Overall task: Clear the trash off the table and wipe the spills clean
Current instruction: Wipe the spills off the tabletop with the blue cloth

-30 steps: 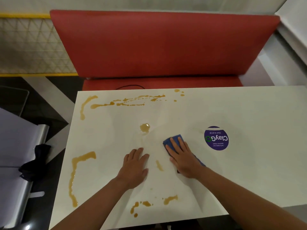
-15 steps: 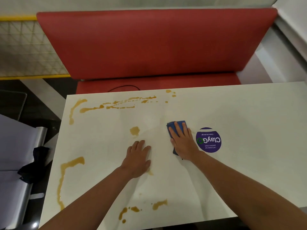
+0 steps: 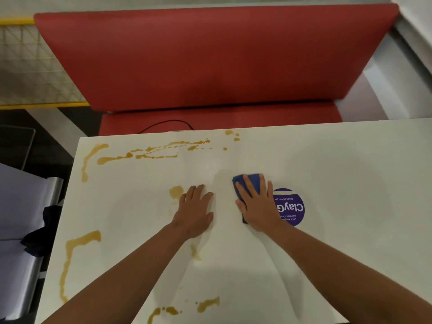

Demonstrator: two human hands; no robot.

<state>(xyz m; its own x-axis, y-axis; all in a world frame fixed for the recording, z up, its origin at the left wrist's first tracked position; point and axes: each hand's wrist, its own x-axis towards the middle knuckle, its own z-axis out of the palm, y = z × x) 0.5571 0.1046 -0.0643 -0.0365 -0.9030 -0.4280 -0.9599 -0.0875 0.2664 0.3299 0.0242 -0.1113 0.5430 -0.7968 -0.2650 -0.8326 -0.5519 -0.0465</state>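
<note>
Right hand (image 3: 259, 204) flat, fingers straight, pressing folded blue cloth (image 3: 247, 183) onto smooth white bench (image 3: 350, 183). Left hand (image 3: 195, 212) flat, fingers spread, just beside glossy amber puddle (image 3: 175, 191).

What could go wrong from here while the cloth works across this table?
1. The left hand rests flat beside the small puddle; sliding it could smear that spill.
2. The left forearm hangs over a streak and may drag through it.
3. The blue cloth under the right hand is small; many spills remain, so it may soak through and spread liquid over the sticker.
</note>
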